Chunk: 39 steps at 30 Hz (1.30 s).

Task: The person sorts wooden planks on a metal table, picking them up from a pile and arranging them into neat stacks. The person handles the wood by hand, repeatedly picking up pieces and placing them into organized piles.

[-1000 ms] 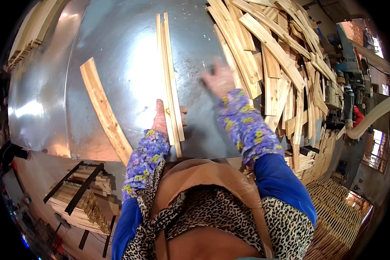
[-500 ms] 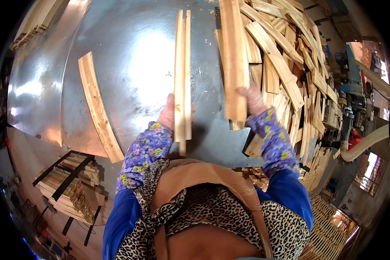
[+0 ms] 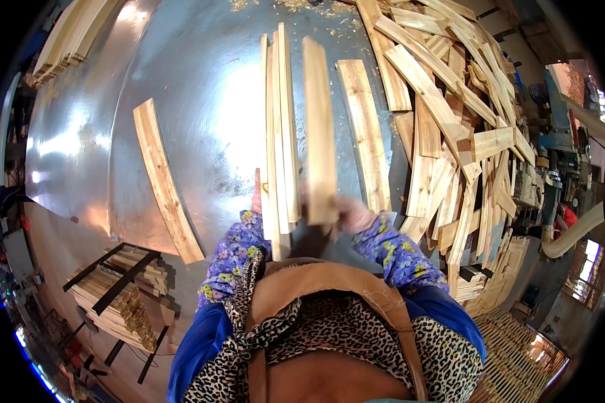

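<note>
My left hand (image 3: 257, 193) is closed on a bundle of narrow wooden boards (image 3: 273, 134) that stand on edge, pressed side by side. Its thumb shows along their left side, while most of its fingers are hidden by the wood. Just to the right, my right hand (image 3: 353, 215) grips the near end of another wooden board (image 3: 321, 127), slightly blurred and apart from the bundle. A single flat board (image 3: 364, 127) lies on the metal table (image 3: 202, 154) beyond that hand. Far to the left rests one more board (image 3: 166, 181), slanting toward the near edge.
A loose heap of boards (image 3: 427, 101) covers the table's right side. Stacked boards (image 3: 74, 40) lie at the far left corner. Below the left edge, a rack with black bars holds more boards (image 3: 114, 302). Sawdust is scattered at the far edge. Machinery (image 3: 551, 148) stands at the right.
My right hand has moved left from the heap side, bringing a board toward the bundle. The bundle in my left hand looks thicker. A flat board now lies exposed where the right hand was.
</note>
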Tool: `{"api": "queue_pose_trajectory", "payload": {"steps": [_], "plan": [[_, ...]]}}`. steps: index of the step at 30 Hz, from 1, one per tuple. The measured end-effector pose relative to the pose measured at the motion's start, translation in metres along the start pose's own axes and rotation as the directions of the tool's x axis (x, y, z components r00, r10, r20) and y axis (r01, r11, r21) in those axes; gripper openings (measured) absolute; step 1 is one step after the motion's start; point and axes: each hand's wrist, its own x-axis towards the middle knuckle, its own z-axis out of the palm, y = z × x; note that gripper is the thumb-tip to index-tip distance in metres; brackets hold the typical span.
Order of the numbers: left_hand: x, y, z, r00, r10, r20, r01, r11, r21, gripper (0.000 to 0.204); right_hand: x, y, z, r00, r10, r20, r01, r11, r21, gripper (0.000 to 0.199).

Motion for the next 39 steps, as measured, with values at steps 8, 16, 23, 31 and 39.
{"api": "queue_pose_trajectory", "payload": {"steps": [8, 16, 23, 31, 39], "plan": [[0.022, -0.009, 0.020, 0.997, -0.063, 0.045, 0.067, 0.994, -0.091, 0.095, 0.048, -0.167, -0.063, 0.640, -0.742, -0.200, -0.089, 0.187, -0.978, 0.048], [0.042, 0.000, 0.036, 0.996, -0.031, 0.082, 0.023, 0.995, 0.097, 0.107, 0.066, -0.310, -0.130, 0.408, -0.696, -0.591, -0.580, 0.303, -0.757, 0.094], [0.052, -0.008, 0.060, 0.992, -0.022, -0.126, 0.040, 0.988, 0.147, 0.101, 0.030, -0.097, -0.108, 0.830, -0.556, -0.042, 0.416, 0.668, -0.617, 0.062], [-0.004, 0.020, 0.046, 0.923, 0.060, -0.379, 0.077, 0.939, 0.336, 0.090, -0.003, -0.036, -0.051, 0.483, -0.694, -0.534, -0.597, 0.186, -0.781, 0.110], [-0.085, 0.030, 0.143, 0.636, 0.710, -0.303, 0.695, -0.355, 0.625, 0.122, 0.023, -0.049, -0.032, 0.700, -0.547, -0.459, -0.163, 0.504, -0.848, 0.105]]}}
